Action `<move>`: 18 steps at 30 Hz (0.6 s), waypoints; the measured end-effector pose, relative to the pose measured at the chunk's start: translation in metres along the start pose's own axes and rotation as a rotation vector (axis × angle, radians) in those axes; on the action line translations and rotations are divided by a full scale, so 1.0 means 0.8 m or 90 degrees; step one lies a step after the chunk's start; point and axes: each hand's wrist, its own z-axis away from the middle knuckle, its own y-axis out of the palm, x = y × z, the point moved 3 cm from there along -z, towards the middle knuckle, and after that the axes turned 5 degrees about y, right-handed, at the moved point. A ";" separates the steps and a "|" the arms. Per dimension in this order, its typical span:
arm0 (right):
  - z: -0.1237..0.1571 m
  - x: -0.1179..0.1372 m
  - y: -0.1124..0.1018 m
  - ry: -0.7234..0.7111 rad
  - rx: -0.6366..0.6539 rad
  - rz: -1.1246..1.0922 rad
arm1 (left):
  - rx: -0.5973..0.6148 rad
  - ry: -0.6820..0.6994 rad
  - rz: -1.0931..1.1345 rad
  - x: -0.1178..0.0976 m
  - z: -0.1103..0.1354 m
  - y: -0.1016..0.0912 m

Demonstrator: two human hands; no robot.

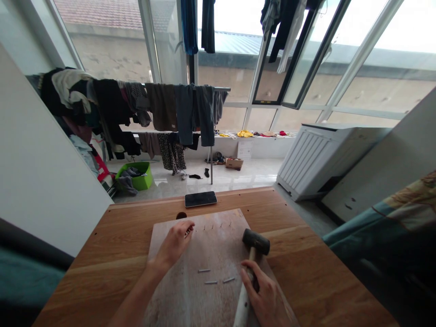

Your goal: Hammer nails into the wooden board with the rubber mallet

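Observation:
My right hand (264, 290) is wrapped around the pale handle of a mallet (256, 241). Its dark head rests on or just above the right side of a wooden board (184, 290). My left hand (177, 240) is over the board's far left part, fingers curled together. Something small shows between those fingers, too unclear to name. Just right of them, a row of several nails (213, 227) stands upright in the board. Closer to me lie three loose nails: one nail (204, 270), a second nail (210, 282) and a third nail (229, 279).
The board lies on a wooden table (306, 254). A phone (200, 199) is near the table's far edge, with a dark round hole or object (181, 215) beside the board. Beyond stand a laundry rack (211, 168), a green basket (143, 179) and a white cabinet (299, 159).

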 end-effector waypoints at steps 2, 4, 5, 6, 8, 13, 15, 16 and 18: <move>-0.001 0.000 0.000 0.011 0.011 -0.002 | 0.030 0.012 -0.008 0.003 -0.003 0.006; -0.001 -0.001 -0.001 0.025 0.028 -0.007 | 0.046 0.024 -0.016 0.003 -0.005 0.009; 0.000 -0.001 -0.001 0.037 0.036 -0.013 | 0.047 0.029 -0.020 0.003 -0.006 0.010; 0.000 -0.003 -0.002 0.054 0.042 -0.022 | 0.044 0.032 -0.024 0.002 -0.007 0.011; 0.001 -0.007 -0.003 0.109 0.044 -0.066 | 0.043 0.034 -0.015 0.002 -0.010 0.013; 0.002 -0.019 0.001 0.315 0.069 -0.386 | 0.023 -0.022 0.115 0.010 -0.012 0.026; 0.000 -0.015 0.005 0.338 0.125 -0.480 | -0.007 -0.042 0.168 0.016 -0.008 0.033; 0.000 -0.012 0.006 0.332 0.150 -0.494 | -0.024 -0.046 0.185 0.018 -0.006 0.036; 0.001 -0.003 0.006 0.317 0.165 -0.466 | -0.054 -0.045 0.203 0.023 -0.001 0.039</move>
